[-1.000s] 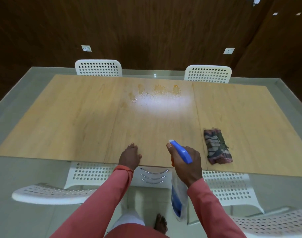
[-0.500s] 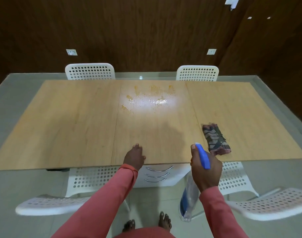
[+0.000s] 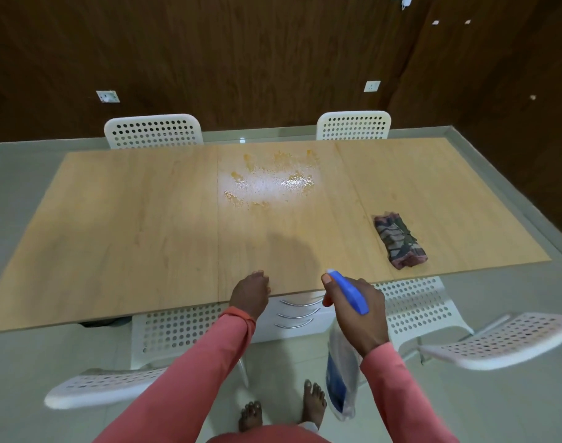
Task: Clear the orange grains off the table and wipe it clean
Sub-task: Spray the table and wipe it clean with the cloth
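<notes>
While the right hand (image 3: 356, 314) grips a clear plastic spray bottle with a blue trigger head (image 3: 348, 294), fingers (image 3: 327, 279) curled round the neck and the nozzle aimed out over the table, the left hand (image 3: 249, 294) rests on the near edge of the light wood-grain surface (image 3: 139, 225), fingers bent under a bit, holding nothing. The bottle body hangs down below the surface edge, above the floor.

The orange grains (image 3: 270, 180) are way over on the far side of the middle panel, scattered in smeary little clumps in and around a wet, shiny patch that's catching the light. Well apart from both hands.

Off to the right there's a folded striped rag in dark reddish and green tones (image 3: 400, 241), lying flat near the front right edge of the surface, not touching anything else.

White perforated plastic chairs all round: two tucked in at the far side (image 3: 153, 131), and a few on the near side. A small white drawer unit with curved metal handles (image 3: 297, 313) sits under the surface between the hands. Bare feet on the pale tiled floor, pink sleeves on both arms. Dark wood panel wall behind.
</notes>
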`<act>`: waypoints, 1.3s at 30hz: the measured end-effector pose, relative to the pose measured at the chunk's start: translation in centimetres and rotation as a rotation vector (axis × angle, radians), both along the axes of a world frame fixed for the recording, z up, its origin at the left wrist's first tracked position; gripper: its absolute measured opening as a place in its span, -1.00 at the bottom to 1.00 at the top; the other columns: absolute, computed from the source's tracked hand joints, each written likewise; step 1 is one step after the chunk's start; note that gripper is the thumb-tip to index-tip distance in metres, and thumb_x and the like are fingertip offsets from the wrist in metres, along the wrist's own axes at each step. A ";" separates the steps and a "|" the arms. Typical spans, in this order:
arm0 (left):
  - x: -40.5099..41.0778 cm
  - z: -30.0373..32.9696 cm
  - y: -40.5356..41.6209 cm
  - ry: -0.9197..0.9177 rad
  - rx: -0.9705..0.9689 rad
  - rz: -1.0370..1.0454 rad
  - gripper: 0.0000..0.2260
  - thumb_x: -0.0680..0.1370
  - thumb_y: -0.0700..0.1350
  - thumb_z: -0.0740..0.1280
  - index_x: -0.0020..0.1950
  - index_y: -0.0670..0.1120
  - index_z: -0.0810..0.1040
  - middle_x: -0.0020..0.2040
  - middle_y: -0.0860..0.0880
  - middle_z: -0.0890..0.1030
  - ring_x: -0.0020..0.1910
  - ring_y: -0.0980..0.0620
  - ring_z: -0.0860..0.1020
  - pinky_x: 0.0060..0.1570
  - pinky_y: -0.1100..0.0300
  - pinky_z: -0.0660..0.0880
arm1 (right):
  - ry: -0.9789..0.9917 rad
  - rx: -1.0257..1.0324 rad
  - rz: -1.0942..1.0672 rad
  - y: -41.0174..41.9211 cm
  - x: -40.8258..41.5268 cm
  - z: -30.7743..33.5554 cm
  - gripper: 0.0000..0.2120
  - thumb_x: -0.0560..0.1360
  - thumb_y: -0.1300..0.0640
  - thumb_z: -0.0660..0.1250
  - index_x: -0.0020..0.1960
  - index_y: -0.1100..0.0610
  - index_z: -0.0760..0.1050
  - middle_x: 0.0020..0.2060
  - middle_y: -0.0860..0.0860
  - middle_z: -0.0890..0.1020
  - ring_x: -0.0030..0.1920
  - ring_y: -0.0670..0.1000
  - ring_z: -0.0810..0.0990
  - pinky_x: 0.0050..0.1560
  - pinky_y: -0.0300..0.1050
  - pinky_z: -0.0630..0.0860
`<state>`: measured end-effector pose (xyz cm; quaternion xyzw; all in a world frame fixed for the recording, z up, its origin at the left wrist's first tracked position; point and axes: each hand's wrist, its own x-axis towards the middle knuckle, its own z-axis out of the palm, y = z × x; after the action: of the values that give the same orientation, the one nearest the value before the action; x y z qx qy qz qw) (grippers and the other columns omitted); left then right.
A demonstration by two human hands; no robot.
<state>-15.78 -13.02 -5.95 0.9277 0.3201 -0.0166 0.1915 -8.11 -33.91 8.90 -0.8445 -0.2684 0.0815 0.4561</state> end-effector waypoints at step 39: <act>-6.6 -2.0 0.3 -0.139 0.055 -0.047 -0.82 0.45 -0.34 0.35 -0.03 -0.14 0.66 0.05 -0.10 0.64 -0.08 -0.11 0.64 -0.20 0.09 0.58 | 0.190 -0.091 -0.082 2.1 -4.6 -1.2 -0.32 0.37 -0.38 0.31 -0.42 0.27 0.44 -0.53 0.17 0.52 -0.40 0.23 0.58 -0.20 0.14 0.58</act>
<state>-22.37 -12.70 -7.95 0.9387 0.2846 0.0520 0.1874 -12.73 -31.81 7.75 -0.8631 -0.1851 0.1545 0.4437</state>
